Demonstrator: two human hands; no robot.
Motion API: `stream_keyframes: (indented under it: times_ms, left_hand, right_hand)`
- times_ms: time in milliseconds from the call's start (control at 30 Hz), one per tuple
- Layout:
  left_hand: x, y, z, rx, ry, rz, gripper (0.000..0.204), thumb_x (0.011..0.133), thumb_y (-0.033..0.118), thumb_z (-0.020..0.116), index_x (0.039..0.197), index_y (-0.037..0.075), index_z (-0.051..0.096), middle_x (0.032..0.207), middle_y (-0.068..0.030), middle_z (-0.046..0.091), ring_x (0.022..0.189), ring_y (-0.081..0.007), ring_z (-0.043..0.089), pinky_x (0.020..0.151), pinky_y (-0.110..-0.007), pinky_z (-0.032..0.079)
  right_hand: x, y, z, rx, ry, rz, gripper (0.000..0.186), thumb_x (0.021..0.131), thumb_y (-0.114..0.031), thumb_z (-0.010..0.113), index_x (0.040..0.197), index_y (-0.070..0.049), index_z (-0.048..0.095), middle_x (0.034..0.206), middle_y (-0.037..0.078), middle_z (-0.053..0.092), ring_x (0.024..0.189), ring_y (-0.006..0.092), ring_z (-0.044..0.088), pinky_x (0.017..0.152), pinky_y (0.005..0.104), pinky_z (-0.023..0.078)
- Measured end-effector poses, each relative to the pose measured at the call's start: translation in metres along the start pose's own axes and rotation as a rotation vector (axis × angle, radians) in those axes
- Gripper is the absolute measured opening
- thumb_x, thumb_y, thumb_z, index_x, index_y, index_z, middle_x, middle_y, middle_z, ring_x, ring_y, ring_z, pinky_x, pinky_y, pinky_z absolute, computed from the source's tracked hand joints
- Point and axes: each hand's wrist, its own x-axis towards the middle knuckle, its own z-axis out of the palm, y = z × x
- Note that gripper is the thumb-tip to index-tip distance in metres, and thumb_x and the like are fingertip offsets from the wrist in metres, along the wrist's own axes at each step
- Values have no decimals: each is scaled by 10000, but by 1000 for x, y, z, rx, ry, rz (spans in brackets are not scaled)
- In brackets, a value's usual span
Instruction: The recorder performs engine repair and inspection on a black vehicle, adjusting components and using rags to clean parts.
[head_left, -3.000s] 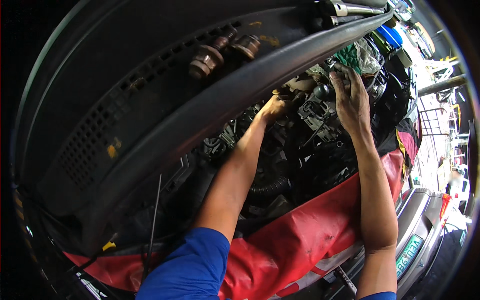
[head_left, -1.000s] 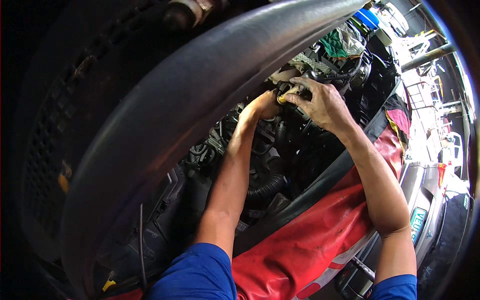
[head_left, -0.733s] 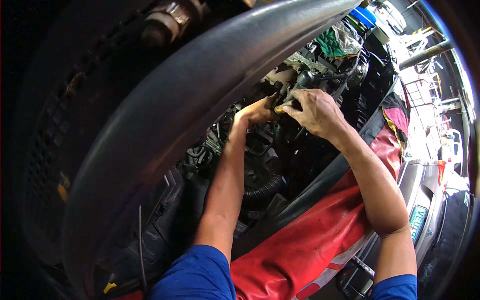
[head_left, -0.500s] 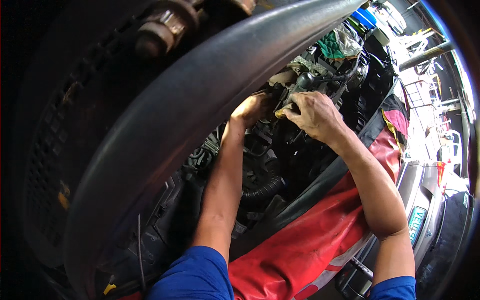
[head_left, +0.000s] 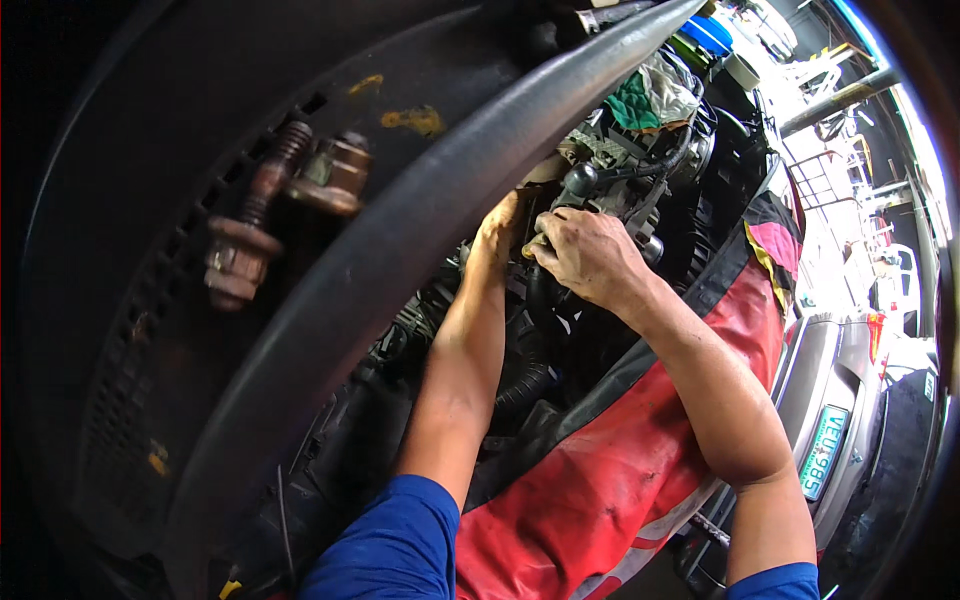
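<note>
A person in blue sleeves works with both arms over an engine bay. The right hand is curled, its thumb and fingertips clamped on a small yellow piece; only a bit of it shows at the fingertips. The left hand is just left of those fingers; its own fingers are hidden in shadow, so whether they are apart or together cannot be told. Just beyond the right fingers is a dark round-ended part, and farther beyond, a green-and-white cloth. Nearer the person than the fingers, a ribbed black hose and a red cover lie. Well left of the fingers, past a thick black rim, a rusty bolt and another rusty fastener rest on a black panel.
</note>
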Motion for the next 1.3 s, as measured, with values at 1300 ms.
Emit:
stream_keyframes:
  times_ms: [1300]
  left_hand:
    - [9,-8,-25,606,3,146,474,707,126,731,1172,76,652,1128,-170,673,1101,-353,611,918,-393,497]
  right_hand:
    - [-4,-6,21,-4,240,7,244,889,-226,639,1012,-16,619,920,131,603,798,316,649,707,407,534]
